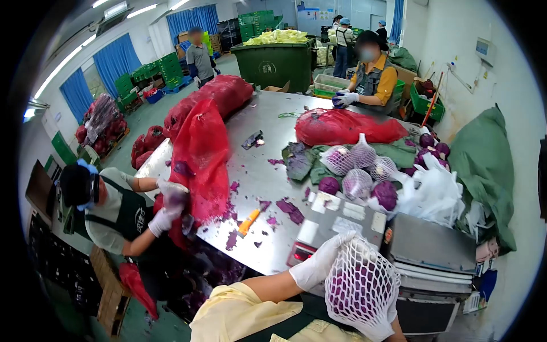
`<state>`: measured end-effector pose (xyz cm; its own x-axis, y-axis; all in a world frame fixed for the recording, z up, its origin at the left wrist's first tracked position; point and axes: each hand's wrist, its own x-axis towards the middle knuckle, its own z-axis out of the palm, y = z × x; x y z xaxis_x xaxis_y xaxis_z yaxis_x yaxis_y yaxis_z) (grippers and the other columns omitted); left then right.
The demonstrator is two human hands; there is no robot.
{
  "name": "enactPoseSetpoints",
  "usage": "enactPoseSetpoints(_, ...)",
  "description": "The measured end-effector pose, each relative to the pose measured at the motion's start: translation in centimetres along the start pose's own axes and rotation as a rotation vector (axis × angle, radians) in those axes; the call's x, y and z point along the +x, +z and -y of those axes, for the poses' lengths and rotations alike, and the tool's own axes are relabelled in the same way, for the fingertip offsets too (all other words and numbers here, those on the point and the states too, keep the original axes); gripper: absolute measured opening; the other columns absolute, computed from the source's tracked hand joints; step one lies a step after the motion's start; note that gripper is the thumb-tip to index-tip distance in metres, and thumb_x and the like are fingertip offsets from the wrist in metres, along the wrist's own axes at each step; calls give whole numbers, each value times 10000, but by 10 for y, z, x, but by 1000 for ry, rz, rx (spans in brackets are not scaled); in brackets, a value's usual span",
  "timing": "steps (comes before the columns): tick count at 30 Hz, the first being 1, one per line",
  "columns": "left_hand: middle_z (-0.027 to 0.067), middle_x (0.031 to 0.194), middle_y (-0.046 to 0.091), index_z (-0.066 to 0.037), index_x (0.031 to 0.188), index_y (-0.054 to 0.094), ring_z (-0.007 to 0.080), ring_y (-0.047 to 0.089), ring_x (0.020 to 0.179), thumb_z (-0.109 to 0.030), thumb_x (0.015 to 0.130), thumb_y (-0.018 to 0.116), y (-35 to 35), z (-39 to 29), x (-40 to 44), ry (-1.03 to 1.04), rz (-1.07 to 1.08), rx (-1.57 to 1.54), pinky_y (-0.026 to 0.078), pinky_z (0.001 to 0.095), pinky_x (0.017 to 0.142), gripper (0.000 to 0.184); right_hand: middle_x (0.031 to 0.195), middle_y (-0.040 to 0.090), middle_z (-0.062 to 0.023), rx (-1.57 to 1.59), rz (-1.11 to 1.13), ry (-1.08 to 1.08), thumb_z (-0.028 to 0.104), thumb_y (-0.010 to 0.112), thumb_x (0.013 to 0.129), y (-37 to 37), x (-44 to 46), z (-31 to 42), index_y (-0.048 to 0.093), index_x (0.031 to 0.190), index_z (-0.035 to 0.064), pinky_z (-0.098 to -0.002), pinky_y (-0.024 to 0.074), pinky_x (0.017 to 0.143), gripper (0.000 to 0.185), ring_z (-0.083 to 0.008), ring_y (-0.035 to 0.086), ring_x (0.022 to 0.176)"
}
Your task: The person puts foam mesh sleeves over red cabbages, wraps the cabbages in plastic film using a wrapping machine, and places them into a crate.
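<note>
A red cabbage (pixel 354 288) in a white foam net (pixel 364 273) is held close to my body at the table's front edge. My left hand (pixel 322 263), in a white glove, is closed at the upper left of the net, with its fingertips partly hidden. My right hand (pixel 380 329), also gloved, wraps round the cabbage from below and the right; the net and cabbage hide most of its fingers. Just beyond them sits a weighing scale (pixel 342 219) with a red display. Several netted cabbages (pixel 357 183) and a bare red cabbage (pixel 329 185) lie behind it.
Red mesh sacks (pixel 199 154) lie across the steel table (pixel 259 171), with leaf scraps and an orange-handled knife (pixel 249 222). A co-worker (pixel 128 214) at left holds a cabbage; another co-worker (pixel 373 80) stands at the far side. White bags (pixel 433 191) lie right.
</note>
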<state>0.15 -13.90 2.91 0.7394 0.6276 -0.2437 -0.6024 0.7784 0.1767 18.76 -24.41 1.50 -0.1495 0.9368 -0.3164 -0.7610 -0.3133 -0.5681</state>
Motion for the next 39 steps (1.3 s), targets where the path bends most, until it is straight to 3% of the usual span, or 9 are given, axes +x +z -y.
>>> enactPoseSetpoints(3, 63, 1013, 637, -32, 1082, 595, 169, 626, 937, -261, 947, 543, 12, 87, 13, 307, -301, 537, 502, 311, 875, 270, 1222, 613, -114, 83, 70, -55, 392, 357, 984, -37, -57, 45, 499, 1319, 25, -373, 485, 946, 517, -229, 604, 1075)
enactPoseSetpoints(6, 99, 1057, 608, -5, 1154, 532, 198, 597, 1008, -209, 994, 450, 29, 165, 8, 633, -344, 499, 463, 337, 941, 272, 1203, 622, -121, 239, 24, 7, 427, 350, 974, -63, -124, 92, 530, 1294, 33, -387, 494, 935, 538, -249, 615, 1049)
enactPoseSetpoints(11, 183, 1381, 465, 24, 1286, 524, 274, 469, 1261, -363, 1006, 396, 96, 250, -15, 695, 280, 1199, 351, 390, 1077, 495, 1171, 640, -126, 356, 2, 128, 450, 357, 964, -101, -179, 127, 572, 1246, 40, -405, 488, 942, 542, -256, 622, 1038)
enactPoseSetpoints(12, 175, 1399, 439, 14, 1328, 494, 257, 407, 1310, -360, 987, 430, 111, 257, -18, 760, 308, 1395, 304, 377, 1106, 510, 1170, 642, -118, -495, 6, -242, 425, 360, 971, -111, -183, 125, 576, 1233, 49, -395, 480, 952, 506, -249, 623, 1033)
enactPoseSetpoints(15, 148, 1378, 447, -4, 1356, 467, 242, 409, 1304, -289, 990, 464, 109, 275, 6, 636, 24, 1390, 296, 367, 1107, 465, 1158, 642, -97, -508, 4, -238, 419, 361, 980, -129, -178, 122, 575, 1203, 65, -375, 471, 951, 470, -227, 612, 1047)
enactPoseSetpoints(16, 115, 1347, 491, -12, 1342, 488, 203, 454, 1263, -284, 990, 488, 106, 277, 14, 582, -13, 1373, 336, 331, 1080, 445, 1151, 642, -95, 237, 5, 23, 425, 359, 981, -129, -175, 124, 577, 1193, 67, -374, 474, 943, 470, -223, 611, 1046)
enactPoseSetpoints(20, 63, 1189, 613, -18, 1295, 533, 142, 563, 1116, -244, 979, 531, 108, 273, 44, 169, -170, 819, 441, 279, 983, 389, 1135, 643, -88, 208, -11, 17, 405, 344, 997, -130, -165, 138, 577, 1188, 50, -359, 479, 929, 465, -207, 611, 1036)
enactPoseSetpoints(35, 70, 1157, 611, -7, 1171, 593, 144, 585, 1029, -225, 965, 516, 110, 226, 210, 321, -45, 667, 465, 287, 938, 309, 1323, 534, -67, -88, -167, -258, 412, 301, 1019, -141, -62, 245, 435, 1386, 61, -349, 392, 1049, 525, -205, 511, 1207)
enactPoseSetpoints(39, 87, 1143, 616, -27, 1170, 594, 177, 602, 1026, -225, 956, 515, 117, 231, 263, 256, -153, 550, 492, 327, 919, 302, 1077, 644, -33, -194, -210, -314, 457, 390, 982, -161, -41, 283, 557, 1174, 91, -303, 477, 911, 445, -153, 608, 1005)
